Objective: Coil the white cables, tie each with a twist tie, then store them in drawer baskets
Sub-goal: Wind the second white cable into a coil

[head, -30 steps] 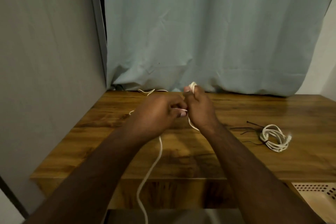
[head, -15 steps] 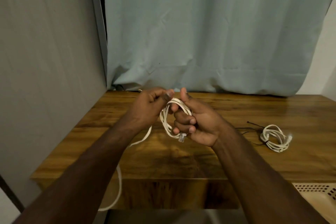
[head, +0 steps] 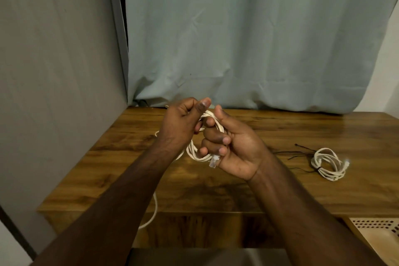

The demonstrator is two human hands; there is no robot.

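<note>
The light is dim and warm, with a greenish cast. A soft sheen lies on the wooden table (head: 302,127) toward the right of the frame, and faint shadows fall under the forearms at centre. Detail is soft and slightly grainy. Wide-angle distortion bends the straight edges near the borders.

perforated basket (head: 376,228) cropped at corner (bottom right), cable (head: 153,214) tail behind forearm

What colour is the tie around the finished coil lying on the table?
Black: a thin dark tie wraps the white coil, seen in the head view.
</note>
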